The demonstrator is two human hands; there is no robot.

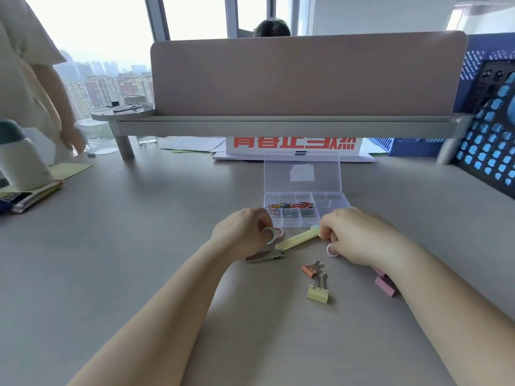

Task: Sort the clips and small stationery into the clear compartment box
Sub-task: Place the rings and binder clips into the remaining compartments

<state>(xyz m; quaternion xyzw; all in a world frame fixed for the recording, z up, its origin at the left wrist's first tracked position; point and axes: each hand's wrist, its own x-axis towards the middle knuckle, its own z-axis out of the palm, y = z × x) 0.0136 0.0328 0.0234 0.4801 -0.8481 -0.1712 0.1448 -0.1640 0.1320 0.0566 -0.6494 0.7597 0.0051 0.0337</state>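
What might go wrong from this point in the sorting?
1. The right hand grips the yellow stick, which looks longer than the small compartments of the clear box; it may not fit.
2. The pink binder clip lies by the right wrist and could be swept off.
3. The left hand, holding a green ring, crowds the box front; a nudge might jostle the paper clips.

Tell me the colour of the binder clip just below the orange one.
The binder clip is pale yellow, clearest in the head view.
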